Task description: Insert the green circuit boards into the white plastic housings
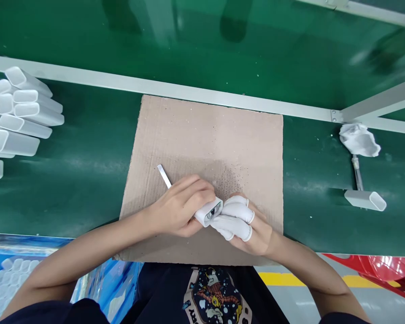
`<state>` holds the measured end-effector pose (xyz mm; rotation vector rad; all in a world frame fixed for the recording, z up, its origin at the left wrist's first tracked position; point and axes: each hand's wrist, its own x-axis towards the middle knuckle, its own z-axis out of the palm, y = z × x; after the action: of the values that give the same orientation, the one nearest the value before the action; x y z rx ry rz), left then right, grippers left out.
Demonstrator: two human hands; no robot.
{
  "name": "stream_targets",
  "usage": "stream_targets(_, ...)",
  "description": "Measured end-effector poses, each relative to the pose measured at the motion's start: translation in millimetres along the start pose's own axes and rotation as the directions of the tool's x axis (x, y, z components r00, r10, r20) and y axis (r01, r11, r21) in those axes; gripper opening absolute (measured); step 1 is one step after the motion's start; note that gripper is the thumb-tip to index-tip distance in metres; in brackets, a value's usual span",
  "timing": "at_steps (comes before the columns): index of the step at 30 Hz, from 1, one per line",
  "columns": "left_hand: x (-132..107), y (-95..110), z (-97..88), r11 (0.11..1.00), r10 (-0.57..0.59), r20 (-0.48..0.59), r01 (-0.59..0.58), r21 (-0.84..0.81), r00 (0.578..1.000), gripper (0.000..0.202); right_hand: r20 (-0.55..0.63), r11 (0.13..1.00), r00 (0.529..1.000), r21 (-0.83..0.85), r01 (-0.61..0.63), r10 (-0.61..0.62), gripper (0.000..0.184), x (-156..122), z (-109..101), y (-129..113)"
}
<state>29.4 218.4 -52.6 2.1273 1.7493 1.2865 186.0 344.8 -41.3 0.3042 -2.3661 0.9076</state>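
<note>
My left hand point(180, 207) is closed around a short white rectangular tube point(209, 211), with its open end facing right. A thin flat white strip point(164, 176) sticks up and to the left from behind that hand's fingers. My right hand point(245, 222), wearing white finger cots on several fingers, is curled against the tube's open end. Both hands rest on a sheet of brown cardboard point(202, 135) lying on the green bench point(87, 171). Dark specks are scattered on the cardboard just above the hands.
A stack of white rectangular tubes point(16, 117) lies at the left edge. One loose tube point(365, 199), a thin tool point(357, 173) and a crumpled white wad point(359, 139) lie at the right. A grey rail point(189, 92) crosses behind. A blue tray of white parts point(6, 279) sits lower left.
</note>
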Motion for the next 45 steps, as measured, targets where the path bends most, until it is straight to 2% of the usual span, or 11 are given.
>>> stream_targets(9, 0.5, 0.3, 0.4, 0.996, 0.002, 0.012, -0.003, 0.089, 1.0, 0.014, 0.041, 0.997, 0.998, -0.051, -0.051, 0.053, 0.023, -0.1, 2.4, -0.7)
stream_targets(20, -0.3, 0.3, 2.2, 0.999, -0.032, -0.015, 0.032, 0.013, 0.999, 0.015, -0.054, 0.996, 0.996, 0.054, -0.073, 0.076, 0.027, -3.0, 8.9, 0.8)
stream_targets(24, -2.6, 0.6, 3.3, 0.996, -0.071, 0.0, 0.071, -0.049, 0.997, 0.017, -0.039, 0.991, 0.999, -0.129, -0.026, 0.022, 0.03, 0.5, 3.6, 0.9)
stream_targets(27, -3.1, 4.1, 5.4, 0.976, -0.173, 0.016, 0.173, -0.134, 0.985, 0.02, -0.026, 0.945, 0.993, -0.312, 0.099, -0.112, 0.024, 3.4, 1.4, 0.9)
stream_targets(30, -2.7, 8.9, 7.1, 0.945, -0.258, 0.026, 0.258, -0.2, 0.966, 0.023, -0.039, 0.903, 0.979, -0.395, 0.17, -0.202, 0.021, 4.8, 2.6, 0.7)
stream_targets(34, -3.2, 11.9, 8.0, 0.929, -0.275, 0.013, 0.27, -0.252, 0.961, 0.027, -0.08, 0.917, 0.979, -0.372, 0.145, -0.187, 0.023, 4.1, 6.4, 0.8)
stream_targets(39, -3.8, 9.6, 8.7, 0.943, -0.251, -0.011, 0.243, -0.227, 0.968, 0.027, -0.073, 0.944, 0.984, -0.301, 0.134, -0.163, 0.028, 2.9, 8.0, 1.2)
stream_targets(42, -1.6, 8.6, 8.7, 0.942, -0.236, -0.011, 0.226, -0.25, 0.972, 0.025, -0.05, 0.962, 0.993, -0.255, 0.092, -0.108, 0.033, 1.3, 4.7, 1.5)
stream_targets(45, 0.3, 8.3, 7.3, 0.925, -0.194, -0.038, 0.17, -0.34, 0.98, 0.024, -0.031, 0.99, 0.999, -0.137, 0.014, -0.018, 0.033, -0.9, -0.8, 2.9)
